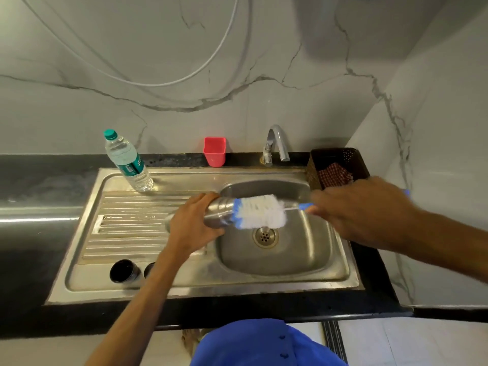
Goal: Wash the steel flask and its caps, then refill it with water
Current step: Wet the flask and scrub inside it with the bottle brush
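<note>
My left hand (194, 224) grips the steel flask (220, 211), which lies sideways over the left edge of the sink basin (303, 257), mouth pointing right. A bottle brush (260, 211) with white bristles and blue tips sits at the flask's mouth. My right hand (361, 207) holds the brush by its blue handle. Two black caps stand on the drainboard near the front: one (124, 270) in full view, the other (149, 269) partly hidden behind my left forearm.
A plastic water bottle (129, 162) with a green cap stands at the back of the drainboard (126, 223). A pink cup (214, 151) and the tap (276, 146) are at the back wall. A brown basket (338, 166) with a checked cloth stands at the right.
</note>
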